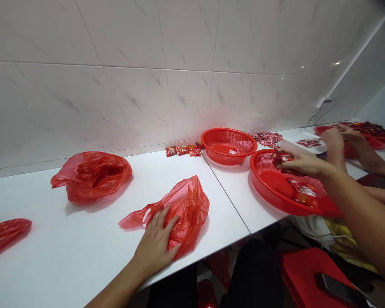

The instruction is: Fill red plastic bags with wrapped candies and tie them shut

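A red plastic bag (188, 214) is pressed down under the spread left hand (155, 244), while small red packets (282, 158) are pinched in the right hand (303, 164), just above a round red mesh basket (253, 171).

The left hand (155, 241) lies flat with fingers spread on a crumpled red plastic bag (188, 209), which bulges up beyond the fingertips and trails a loose handle off to the hand's left. The right hand (303, 163) grips a small clump of shiny red packets (282, 158) just over a round, tilted red basket (271, 184) with mesh sides. More packets lie inside the basket, just below the right wrist.
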`<action>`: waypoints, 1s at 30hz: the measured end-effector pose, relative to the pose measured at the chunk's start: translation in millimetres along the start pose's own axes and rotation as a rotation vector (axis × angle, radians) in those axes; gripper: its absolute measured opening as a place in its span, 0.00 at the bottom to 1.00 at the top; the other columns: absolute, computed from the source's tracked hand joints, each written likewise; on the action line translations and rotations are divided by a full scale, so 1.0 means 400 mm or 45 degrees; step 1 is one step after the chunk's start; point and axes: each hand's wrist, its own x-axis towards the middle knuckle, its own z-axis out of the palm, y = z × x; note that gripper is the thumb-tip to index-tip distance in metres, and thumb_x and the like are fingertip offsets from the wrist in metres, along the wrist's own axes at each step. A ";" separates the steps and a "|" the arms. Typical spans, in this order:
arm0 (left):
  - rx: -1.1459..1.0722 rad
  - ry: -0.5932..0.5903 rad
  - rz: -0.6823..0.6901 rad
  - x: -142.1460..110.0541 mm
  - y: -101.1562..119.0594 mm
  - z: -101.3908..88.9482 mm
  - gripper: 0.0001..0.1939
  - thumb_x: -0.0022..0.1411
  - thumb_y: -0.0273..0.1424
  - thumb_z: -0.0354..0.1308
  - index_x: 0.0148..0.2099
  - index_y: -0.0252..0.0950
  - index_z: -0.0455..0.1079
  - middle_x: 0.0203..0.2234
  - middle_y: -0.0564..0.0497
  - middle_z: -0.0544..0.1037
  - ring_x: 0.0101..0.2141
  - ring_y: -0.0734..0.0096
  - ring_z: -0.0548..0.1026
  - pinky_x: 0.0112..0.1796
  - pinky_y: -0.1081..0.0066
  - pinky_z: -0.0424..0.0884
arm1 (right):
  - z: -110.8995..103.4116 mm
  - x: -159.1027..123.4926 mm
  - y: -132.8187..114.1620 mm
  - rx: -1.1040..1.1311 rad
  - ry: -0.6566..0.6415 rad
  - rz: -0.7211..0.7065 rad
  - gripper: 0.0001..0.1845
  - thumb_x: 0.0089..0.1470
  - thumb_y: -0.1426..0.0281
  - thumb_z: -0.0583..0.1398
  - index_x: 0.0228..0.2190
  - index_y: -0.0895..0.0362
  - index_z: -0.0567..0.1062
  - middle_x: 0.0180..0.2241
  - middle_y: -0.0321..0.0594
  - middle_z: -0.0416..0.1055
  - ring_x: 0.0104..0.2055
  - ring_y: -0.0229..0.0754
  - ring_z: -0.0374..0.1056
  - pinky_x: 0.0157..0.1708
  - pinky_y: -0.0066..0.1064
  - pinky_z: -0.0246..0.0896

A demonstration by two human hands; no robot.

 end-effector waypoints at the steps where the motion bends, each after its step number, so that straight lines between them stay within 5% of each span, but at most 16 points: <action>1: -0.001 0.003 0.005 0.001 0.001 -0.001 0.36 0.62 0.36 0.62 0.72 0.41 0.66 0.77 0.39 0.49 0.71 0.32 0.59 0.65 0.37 0.64 | -0.005 -0.015 -0.033 0.136 -0.106 -0.028 0.16 0.56 0.78 0.65 0.47 0.59 0.79 0.33 0.45 0.78 0.29 0.34 0.70 0.33 0.29 0.62; 5: 0.005 -0.040 -0.018 0.012 0.018 -0.004 0.38 0.58 0.36 0.64 0.71 0.39 0.67 0.77 0.38 0.50 0.72 0.30 0.55 0.66 0.36 0.61 | 0.073 -0.141 -0.244 0.372 -0.381 -0.377 0.25 0.48 0.79 0.68 0.49 0.52 0.76 0.41 0.43 0.79 0.40 0.43 0.76 0.40 0.32 0.68; 9: -0.033 -0.107 -0.071 0.028 0.045 -0.011 0.39 0.59 0.36 0.63 0.72 0.39 0.65 0.72 0.37 0.62 0.71 0.31 0.57 0.66 0.36 0.62 | 0.284 -0.292 -0.487 0.376 -0.658 -0.885 0.27 0.46 0.78 0.67 0.47 0.46 0.76 0.44 0.32 0.79 0.45 0.44 0.76 0.43 0.31 0.70; 11: -0.063 -0.144 -0.094 0.029 0.054 -0.015 0.36 0.60 0.34 0.60 0.70 0.39 0.67 0.66 0.39 0.71 0.68 0.34 0.63 0.65 0.40 0.64 | 0.416 -0.315 -0.561 0.266 -0.909 -0.976 0.26 0.46 0.73 0.68 0.48 0.43 0.76 0.44 0.29 0.79 0.44 0.44 0.76 0.40 0.30 0.69; 13: -0.067 -0.163 -0.134 0.024 0.059 -0.015 0.35 0.59 0.33 0.60 0.68 0.39 0.69 0.61 0.38 0.77 0.65 0.35 0.68 0.66 0.41 0.64 | 0.542 -0.293 -0.585 0.085 -1.098 -0.852 0.27 0.46 0.66 0.70 0.50 0.44 0.75 0.44 0.30 0.79 0.42 0.45 0.76 0.33 0.28 0.66; 17: 0.013 -0.088 -0.308 0.001 0.051 0.006 0.39 0.60 0.45 0.62 0.70 0.35 0.66 0.68 0.31 0.68 0.68 0.27 0.62 0.64 0.33 0.59 | 0.693 -0.190 -0.519 -0.264 -0.942 -0.602 0.27 0.46 0.71 0.68 0.50 0.51 0.76 0.46 0.37 0.80 0.44 0.46 0.76 0.34 0.28 0.63; 20: 0.047 -0.038 -0.402 -0.007 0.042 0.019 0.41 0.64 0.51 0.59 0.72 0.33 0.64 0.69 0.29 0.66 0.67 0.28 0.65 0.62 0.34 0.62 | 0.716 -0.152 -0.460 -0.399 -0.898 -0.577 0.29 0.44 0.74 0.69 0.50 0.51 0.78 0.47 0.39 0.80 0.47 0.47 0.76 0.37 0.29 0.63; 22: 0.049 0.033 -0.350 -0.009 0.041 0.010 0.39 0.65 0.49 0.59 0.71 0.32 0.65 0.68 0.30 0.69 0.65 0.32 0.68 0.62 0.37 0.64 | 0.714 -0.158 -0.447 -0.466 -0.853 -0.563 0.31 0.47 0.68 0.71 0.54 0.51 0.77 0.51 0.45 0.78 0.51 0.52 0.75 0.42 0.33 0.65; 26: 0.060 0.337 -0.091 -0.008 0.025 -0.057 0.20 0.70 0.36 0.57 0.60 0.40 0.76 0.62 0.41 0.76 0.64 0.44 0.69 0.64 0.44 0.64 | 0.692 -0.184 -0.467 -0.539 -0.756 -0.589 0.45 0.48 0.51 0.72 0.65 0.50 0.70 0.64 0.56 0.66 0.65 0.65 0.63 0.53 0.43 0.65; 30: 0.102 0.501 -0.352 0.056 -0.062 -0.157 0.18 0.71 0.37 0.56 0.58 0.40 0.77 0.65 0.41 0.73 0.67 0.42 0.64 0.65 0.44 0.61 | 0.630 -0.190 -0.495 -0.560 -0.704 -0.687 0.22 0.59 0.58 0.66 0.54 0.48 0.79 0.58 0.48 0.72 0.58 0.56 0.71 0.50 0.38 0.65</action>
